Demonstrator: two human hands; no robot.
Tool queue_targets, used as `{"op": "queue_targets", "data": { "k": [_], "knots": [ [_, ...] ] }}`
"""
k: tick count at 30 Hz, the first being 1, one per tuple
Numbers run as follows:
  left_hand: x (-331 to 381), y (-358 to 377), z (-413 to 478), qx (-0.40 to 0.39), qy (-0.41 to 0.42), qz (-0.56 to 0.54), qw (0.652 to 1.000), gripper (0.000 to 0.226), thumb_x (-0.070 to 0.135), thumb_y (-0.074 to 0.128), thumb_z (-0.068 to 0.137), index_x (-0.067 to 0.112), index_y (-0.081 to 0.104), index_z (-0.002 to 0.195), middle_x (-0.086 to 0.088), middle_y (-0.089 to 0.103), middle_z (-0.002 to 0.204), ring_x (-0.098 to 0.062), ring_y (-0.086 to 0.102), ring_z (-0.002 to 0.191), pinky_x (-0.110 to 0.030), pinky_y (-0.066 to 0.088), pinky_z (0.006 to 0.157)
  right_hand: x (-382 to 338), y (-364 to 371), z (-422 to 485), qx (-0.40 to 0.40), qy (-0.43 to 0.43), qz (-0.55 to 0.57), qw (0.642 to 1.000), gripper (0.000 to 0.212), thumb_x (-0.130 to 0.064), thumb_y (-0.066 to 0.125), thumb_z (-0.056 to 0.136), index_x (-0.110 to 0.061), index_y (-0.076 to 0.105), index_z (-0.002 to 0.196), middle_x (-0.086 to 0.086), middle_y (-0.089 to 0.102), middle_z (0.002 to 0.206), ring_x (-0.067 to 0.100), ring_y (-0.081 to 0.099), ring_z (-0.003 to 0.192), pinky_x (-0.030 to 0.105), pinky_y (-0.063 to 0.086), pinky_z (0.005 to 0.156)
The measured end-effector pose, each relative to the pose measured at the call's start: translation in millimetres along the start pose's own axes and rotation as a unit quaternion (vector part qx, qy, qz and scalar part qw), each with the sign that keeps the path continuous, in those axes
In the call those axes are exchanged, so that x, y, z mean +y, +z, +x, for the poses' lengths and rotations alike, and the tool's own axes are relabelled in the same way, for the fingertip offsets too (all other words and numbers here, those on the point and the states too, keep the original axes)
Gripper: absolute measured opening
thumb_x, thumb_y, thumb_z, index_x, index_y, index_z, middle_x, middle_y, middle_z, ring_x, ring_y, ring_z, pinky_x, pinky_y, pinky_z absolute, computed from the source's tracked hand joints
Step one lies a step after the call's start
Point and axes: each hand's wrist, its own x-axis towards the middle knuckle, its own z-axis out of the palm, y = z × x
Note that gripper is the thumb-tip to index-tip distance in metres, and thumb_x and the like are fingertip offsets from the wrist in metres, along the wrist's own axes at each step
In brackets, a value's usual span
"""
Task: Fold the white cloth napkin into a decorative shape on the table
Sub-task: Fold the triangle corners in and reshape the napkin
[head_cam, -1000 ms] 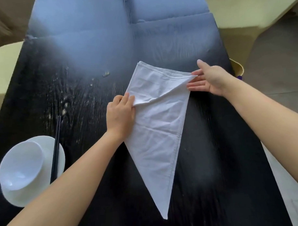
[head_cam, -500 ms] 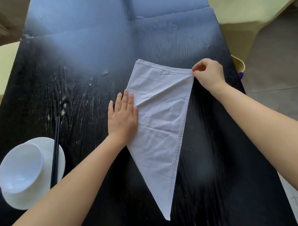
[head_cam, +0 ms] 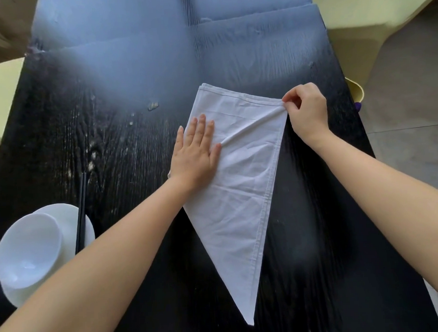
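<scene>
On the glossy black wood-grain table (head_cam: 314, 237), the creased white cloth napkin (head_cam: 239, 202) lies as a long triangle, its sharp tip nearest. The left hand (head_cam: 195, 154) presses flat on its left edge, fingers spread. Farther off, the right hand (head_cam: 308, 110) pinches the hemmed far right corner.

No writing, label, brand, number or sign can be read anywhere in the head view. The white napkin (head_cam: 238, 190) is plain cloth, the bowl (head_cam: 27, 249) and plate (head_cam: 87, 227) are unmarked, and the dark surface (head_cam: 113, 157) shows only grain, though glare possibly hides fine marks.
</scene>
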Motion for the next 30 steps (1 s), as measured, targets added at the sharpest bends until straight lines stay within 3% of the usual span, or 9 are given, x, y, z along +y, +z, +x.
{"op": "queue_targets", "data": {
  "k": [3, 5, 6, 8, 10, 13, 23, 27, 30],
  "knots": [
    [-1.2, 3.0, -3.8, 0.008, -0.001, 0.004, 1.000, 0.074, 0.054, 0.001, 0.084, 0.017, 0.003, 0.148, -0.001, -0.001, 0.158, -0.015, -0.005, 0.145, -0.037, -0.009, 0.117, -1.8, 3.4, -1.1, 0.031, 0.017, -0.024, 0.999, 0.018, -0.001, 0.048, 0.084, -0.002, 0.064, 0.093, 0.019, 0.057, 0.106, 0.032, 0.053, 0.100, 0.027, 0.039, 0.081],
    [-2.2, 4.2, -3.8, 0.012, 0.000, 0.005, 1.000, 0.076, 0.054, 0.000, 0.083, 0.016, 0.004, 0.148, -0.002, 0.000, 0.158, -0.016, -0.004, 0.145, -0.038, -0.008, 0.117, -19.1, 10.4, -2.0, 0.041, -0.060, -0.055, 0.996, 0.029, -0.002, 0.043, 0.083, -0.002, 0.062, 0.105, 0.020, 0.059, 0.114, 0.037, 0.052, 0.108, 0.038, 0.040, 0.091],
    [-2.5, 4.6, -3.6, 0.015, 0.000, 0.004, 1.000, 0.076, 0.053, -0.001, 0.083, 0.016, 0.004, 0.148, -0.003, 0.000, 0.158, -0.016, -0.004, 0.145, -0.038, -0.007, 0.117, -32.7, 17.7, -2.5, 0.003, -0.123, -0.050, 0.991, 0.034, -0.006, 0.041, 0.086, -0.001, 0.060, 0.113, 0.021, 0.057, 0.123, 0.038, 0.050, 0.116, 0.041, 0.037, 0.099],
    [-2.2, 4.2, -3.1, 0.017, 0.001, -0.001, 1.000, 0.075, 0.050, -0.003, 0.083, 0.014, 0.005, 0.148, -0.004, 0.001, 0.158, -0.017, -0.002, 0.145, -0.039, -0.007, 0.117, -58.8, 38.4, -11.6, -0.161, -0.216, -0.054, 0.962, 0.045, -0.019, 0.034, 0.093, -0.003, 0.044, 0.134, 0.018, 0.040, 0.145, 0.032, 0.034, 0.137, 0.043, 0.019, 0.113],
    [-2.0, 4.5, -2.4, 0.017, -0.001, 0.002, 1.000, 0.074, 0.046, -0.005, 0.082, 0.013, 0.005, 0.148, -0.005, 0.001, 0.158, -0.016, -0.002, 0.145, -0.039, -0.007, 0.117, -68.8, 62.0, -24.5, -0.270, -0.239, -0.143, 0.922, 0.051, -0.032, 0.025, 0.099, -0.013, 0.020, 0.146, 0.006, 0.014, 0.158, 0.021, 0.010, 0.146, 0.039, 0.001, 0.117],
    [-5.1, 5.3, -3.4, 0.022, -0.007, 0.001, 1.000, 0.072, 0.043, -0.002, 0.084, 0.012, 0.008, 0.148, -0.006, 0.005, 0.158, -0.017, 0.002, 0.145, -0.040, -0.004, 0.117, -55.4, 67.7, -27.0, -0.251, -0.235, -0.219, 0.913, 0.054, -0.039, 0.021, 0.100, -0.020, 0.006, 0.148, -0.003, 0.002, 0.159, 0.015, -0.001, 0.146, 0.036, -0.005, 0.118],
    [7.7, -1.7, 0.2, 0.014, -0.055, -0.002, 0.998, 0.078, 0.047, -0.007, 0.079, 0.013, 0.005, 0.148, -0.003, 0.000, 0.158, -0.016, -0.004, 0.145, -0.039, -0.008, 0.116, -20.2, 43.8, -7.8, -0.216, -0.188, -0.261, 0.922, 0.054, -0.036, 0.015, 0.099, -0.016, 0.005, 0.148, 0.000, 0.003, 0.159, 0.015, 0.000, 0.146, 0.038, -0.003, 0.119],
    [28.9, -1.5, 46.1, 0.002, 0.013, -0.007, 1.000, 0.055, 0.035, 0.016, 0.099, 0.014, 0.002, 0.148, -0.004, -0.003, 0.158, -0.015, -0.005, 0.145, -0.037, -0.009, 0.116, -19.0, 43.4, -6.6, -0.210, -0.193, -0.260, 0.922, 0.055, -0.037, 0.016, 0.099, -0.015, 0.003, 0.148, 0.000, 0.001, 0.159, 0.015, -0.001, 0.146, 0.037, -0.005, 0.119],
    [15.2, -2.1, 74.6, 0.009, 0.014, -0.012, 1.000, 0.055, 0.030, 0.024, 0.099, 0.014, 0.004, 0.148, -0.003, -0.001, 0.158, -0.014, -0.004, 0.145, -0.033, -0.007, 0.116, -18.2, 43.6, -7.2, -0.211, -0.194, -0.262, 0.922, 0.054, -0.036, 0.017, 0.100, -0.016, 0.002, 0.148, -0.001, 0.000, 0.159, 0.015, -0.002, 0.146, 0.038, -0.005, 0.119]
  ]
}}
